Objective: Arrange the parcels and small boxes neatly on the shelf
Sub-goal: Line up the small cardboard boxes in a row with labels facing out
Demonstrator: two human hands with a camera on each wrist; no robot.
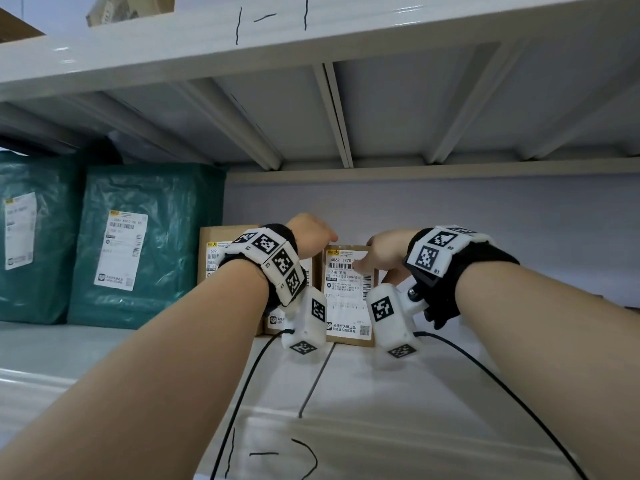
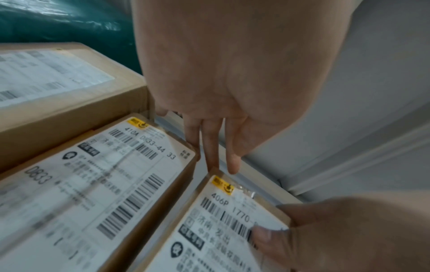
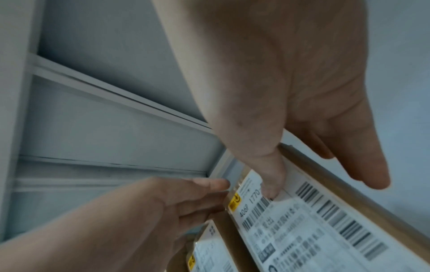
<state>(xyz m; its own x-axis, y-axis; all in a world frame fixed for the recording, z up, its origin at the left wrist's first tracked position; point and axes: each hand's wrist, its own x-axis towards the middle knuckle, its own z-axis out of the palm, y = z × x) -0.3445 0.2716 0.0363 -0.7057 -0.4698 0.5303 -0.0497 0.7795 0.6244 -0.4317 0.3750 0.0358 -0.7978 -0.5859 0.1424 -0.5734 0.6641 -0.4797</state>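
A small brown box (image 1: 348, 299) with a white label reading 406P stands upright near the back of the white shelf (image 1: 398, 393). My right hand (image 1: 381, 261) pinches its upper right corner, thumb (image 3: 271, 184) on the label and fingers behind the edge. My left hand (image 1: 311, 237) reaches over the top, and its straight fingers (image 2: 211, 154) touch the upper left corner of the 406P box (image 2: 209, 230). Just left of it stands a second labelled box (image 2: 104, 184) with a narrow gap between the two. A taller brown box (image 1: 214, 237) stands further left.
Two teal plastic parcels (image 1: 138, 244) (image 1: 31, 237) stand upright at the left of the shelf. The ribbed underside of the upper shelf (image 1: 381, 116) hangs close overhead, with cardboard boxes (image 1: 128, 8) on top of it. Black cables (image 1: 242, 393) trail from both wrists across the shelf front. Bare shelf lies to the right.
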